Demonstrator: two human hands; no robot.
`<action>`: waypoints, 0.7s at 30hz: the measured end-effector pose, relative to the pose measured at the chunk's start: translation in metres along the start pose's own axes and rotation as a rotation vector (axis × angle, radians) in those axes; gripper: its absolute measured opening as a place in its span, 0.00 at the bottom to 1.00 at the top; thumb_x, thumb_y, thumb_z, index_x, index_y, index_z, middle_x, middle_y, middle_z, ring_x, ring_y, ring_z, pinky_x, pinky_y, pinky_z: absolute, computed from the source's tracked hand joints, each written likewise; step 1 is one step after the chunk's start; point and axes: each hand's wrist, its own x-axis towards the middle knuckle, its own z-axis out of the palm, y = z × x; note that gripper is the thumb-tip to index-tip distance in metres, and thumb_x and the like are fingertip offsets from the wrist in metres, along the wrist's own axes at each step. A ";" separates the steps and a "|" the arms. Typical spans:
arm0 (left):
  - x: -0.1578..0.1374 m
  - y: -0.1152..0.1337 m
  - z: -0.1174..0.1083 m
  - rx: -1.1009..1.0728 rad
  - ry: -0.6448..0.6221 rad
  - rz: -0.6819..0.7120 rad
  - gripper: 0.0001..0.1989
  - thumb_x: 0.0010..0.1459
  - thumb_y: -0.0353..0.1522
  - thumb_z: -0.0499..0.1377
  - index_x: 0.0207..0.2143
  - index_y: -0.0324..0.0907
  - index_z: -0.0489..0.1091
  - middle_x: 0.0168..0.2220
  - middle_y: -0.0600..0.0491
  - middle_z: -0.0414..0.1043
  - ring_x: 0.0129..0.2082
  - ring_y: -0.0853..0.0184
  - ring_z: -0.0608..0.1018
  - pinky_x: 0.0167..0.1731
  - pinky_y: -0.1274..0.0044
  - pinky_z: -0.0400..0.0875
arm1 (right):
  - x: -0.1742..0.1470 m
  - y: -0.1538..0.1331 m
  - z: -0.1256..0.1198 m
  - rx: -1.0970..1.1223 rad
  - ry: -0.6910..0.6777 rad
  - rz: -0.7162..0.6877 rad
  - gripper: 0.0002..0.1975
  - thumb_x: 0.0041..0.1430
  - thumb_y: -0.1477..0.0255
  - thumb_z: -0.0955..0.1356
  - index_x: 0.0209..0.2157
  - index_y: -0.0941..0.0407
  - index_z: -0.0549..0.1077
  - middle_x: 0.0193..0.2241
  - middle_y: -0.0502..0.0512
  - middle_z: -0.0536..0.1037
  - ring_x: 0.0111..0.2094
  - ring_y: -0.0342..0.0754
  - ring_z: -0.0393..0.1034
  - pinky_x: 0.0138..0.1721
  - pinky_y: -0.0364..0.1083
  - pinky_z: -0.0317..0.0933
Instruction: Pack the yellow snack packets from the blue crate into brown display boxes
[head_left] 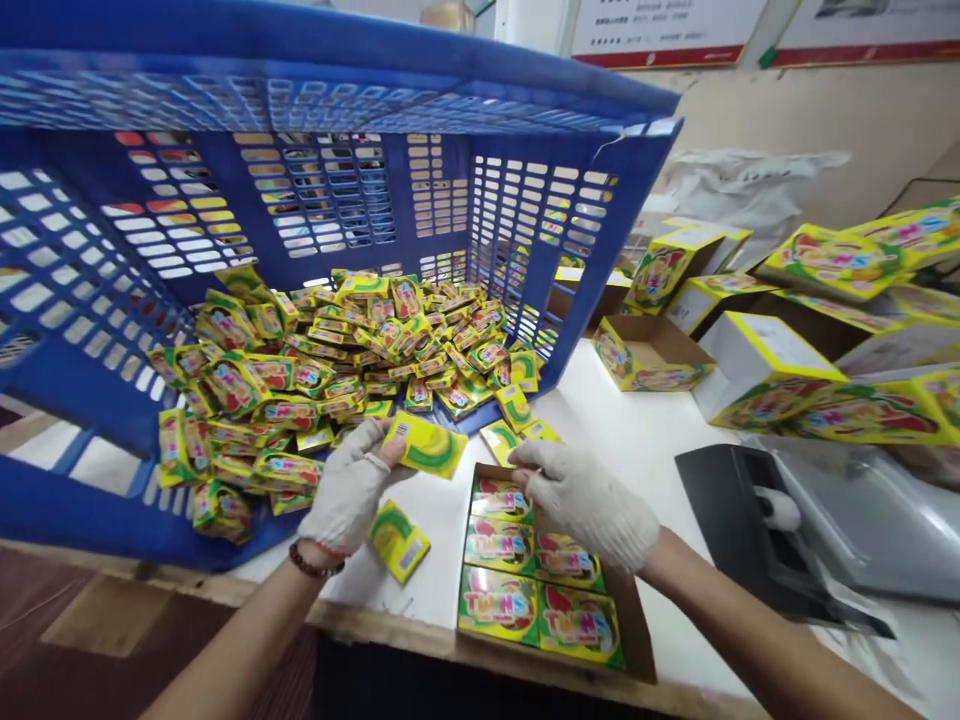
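Note:
My left hand (349, 490), in a white knit glove, pinches a small yellow box (427, 445) by its near end, plain green-swirl side up. My right hand (589, 500), gloved too, reaches over the far end of an open display carton (637, 640). Its fingers are bent together there; what they hold, if anything, is hidden. Small boxes printed "TWINS" (499, 600) lie in two columns inside the carton, partly covered by this hand. One loose small box (399, 541) rests on the white table below my left hand. A few more loose boxes (501, 437) lie beyond the carton.
A large blue plastic crate (420, 95) lies tipped on its side, with a heap of small boxes (375, 340) spilling out. Printed display cartons (652, 355) are piled at the back right. A black tape dispenser (750, 520) stands on the table (660, 430) at the right.

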 end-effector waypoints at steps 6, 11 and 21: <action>-0.041 -0.010 0.044 0.609 -0.127 0.826 0.15 0.58 0.29 0.56 0.47 0.47 0.71 0.47 0.49 0.75 0.49 0.62 0.76 0.51 0.68 0.72 | -0.008 -0.008 0.004 0.764 -0.312 0.193 0.22 0.64 0.54 0.56 0.43 0.58 0.66 0.32 0.56 0.77 0.22 0.42 0.69 0.18 0.39 0.60; -0.052 -0.016 0.077 0.808 -0.267 0.829 0.10 0.60 0.27 0.52 0.41 0.42 0.71 0.45 0.45 0.72 0.47 0.64 0.75 0.45 0.74 0.73 | -0.013 0.021 -0.030 0.056 -0.064 0.031 0.11 0.57 0.66 0.65 0.37 0.58 0.73 0.34 0.55 0.78 0.33 0.45 0.70 0.33 0.42 0.63; -0.043 -0.030 0.122 1.619 -0.773 0.353 0.21 0.57 0.37 0.55 0.49 0.33 0.71 0.48 0.36 0.72 0.50 0.49 0.72 0.51 0.60 0.61 | 0.002 0.027 -0.006 -0.894 -0.265 0.097 0.10 0.56 0.78 0.66 0.38 0.64 0.78 0.37 0.70 0.80 0.40 0.59 0.75 0.39 0.50 0.65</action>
